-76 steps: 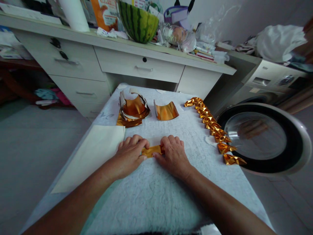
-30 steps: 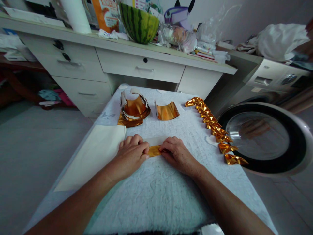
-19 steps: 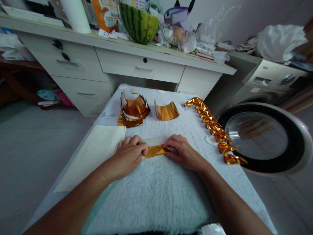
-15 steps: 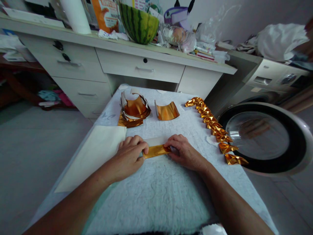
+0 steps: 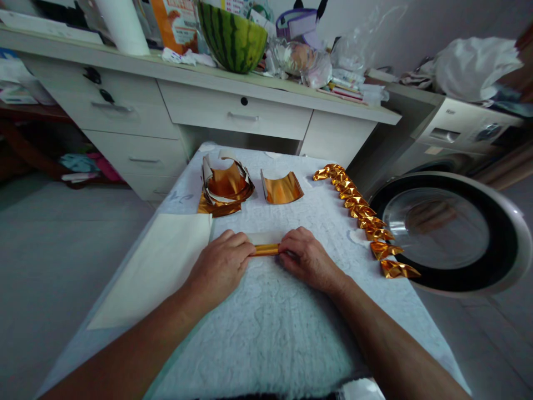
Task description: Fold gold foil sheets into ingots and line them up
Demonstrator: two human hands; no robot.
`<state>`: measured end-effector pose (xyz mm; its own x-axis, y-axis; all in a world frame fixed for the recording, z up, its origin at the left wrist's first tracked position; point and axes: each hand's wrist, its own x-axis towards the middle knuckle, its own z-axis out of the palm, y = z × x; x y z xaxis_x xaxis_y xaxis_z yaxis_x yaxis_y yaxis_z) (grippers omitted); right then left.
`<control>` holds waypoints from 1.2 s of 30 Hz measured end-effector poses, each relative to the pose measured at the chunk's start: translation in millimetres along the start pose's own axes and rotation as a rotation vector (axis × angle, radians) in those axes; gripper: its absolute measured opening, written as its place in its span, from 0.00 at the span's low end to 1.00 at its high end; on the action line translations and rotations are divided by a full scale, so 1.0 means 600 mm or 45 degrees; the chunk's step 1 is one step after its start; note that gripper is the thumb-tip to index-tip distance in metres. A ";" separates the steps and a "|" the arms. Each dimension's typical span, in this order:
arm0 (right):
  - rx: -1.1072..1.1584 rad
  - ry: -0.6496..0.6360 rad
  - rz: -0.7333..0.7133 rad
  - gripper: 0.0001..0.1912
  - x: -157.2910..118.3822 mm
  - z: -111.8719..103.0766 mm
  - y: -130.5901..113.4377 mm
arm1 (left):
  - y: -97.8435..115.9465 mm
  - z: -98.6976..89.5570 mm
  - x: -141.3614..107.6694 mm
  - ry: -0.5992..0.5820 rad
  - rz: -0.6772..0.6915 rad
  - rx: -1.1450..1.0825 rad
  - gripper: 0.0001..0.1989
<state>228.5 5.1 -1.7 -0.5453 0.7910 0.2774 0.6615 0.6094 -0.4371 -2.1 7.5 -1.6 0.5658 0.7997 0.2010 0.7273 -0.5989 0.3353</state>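
A sheet of gold foil paper (image 5: 266, 250), its near side folded over into a narrow gold band, lies on the cloth-covered table (image 5: 266, 333). My left hand (image 5: 222, 261) pinches the band's left end, and my right hand (image 5: 306, 258) pinches its right end. Behind the band, the sheet's pale side shows between my hands. Farther back sits a curled stack of gold paper (image 5: 227, 186). To its right is a single curved gold sheet (image 5: 282, 189). Folded gold paper pieces (image 5: 360, 211) run in a row along the table's right side.
A cream paper sheet (image 5: 154, 272) lies by my left forearm. Behind the table stands a white drawer desk (image 5: 233, 105) bearing a cut watermelon (image 5: 233, 41) and plastic bags. At the right, an open washing machine door (image 5: 441, 230) reaches close to the table edge.
The gold band between my hands has become narrower, as its near edge has been folded away from me. Both hands have closed in tighter on its ends.
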 end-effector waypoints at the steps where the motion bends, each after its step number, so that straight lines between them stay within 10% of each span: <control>1: -0.004 0.011 0.003 0.05 0.000 0.001 -0.001 | -0.001 0.000 0.000 -0.010 -0.002 0.005 0.08; 21: 0.002 0.197 -0.108 0.12 -0.002 0.008 -0.011 | 0.004 0.005 -0.001 0.293 -0.064 -0.162 0.09; 36: 0.122 -0.060 -0.179 0.07 0.002 0.008 -0.030 | 0.000 0.001 -0.003 0.028 0.035 -0.035 0.12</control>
<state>213.4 -5.0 2.5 -0.6538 0.6936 0.3024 0.5261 0.7039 -0.4773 -2.7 6.0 -2.6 0.5764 0.7840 0.2303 0.7007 -0.6192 0.3544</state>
